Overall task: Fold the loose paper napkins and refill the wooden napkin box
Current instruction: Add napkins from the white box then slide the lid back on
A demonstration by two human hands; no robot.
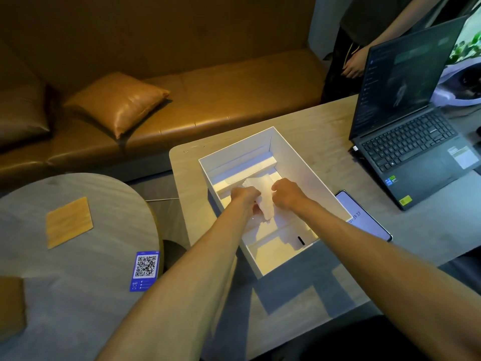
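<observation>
Hands work inside the white box point(299, 162): left hand point(243, 195) and right hand point(286, 194) each pinch the white paper napkin point(265, 199) stretched between their fingers, seemingly to fold it.

— Where's the box point(307, 162)?
— On the surface point(312, 121), laptop point(406, 142) to its right, phone point(364, 217) between them
— And the napkin point(265, 196)?
— Inside the box. A sofa point(208, 95) stands behind, a card point(145, 270) lies left

Both arms outstretched, left hand point(243, 196) and right hand point(286, 194) fingers curled closed.
</observation>
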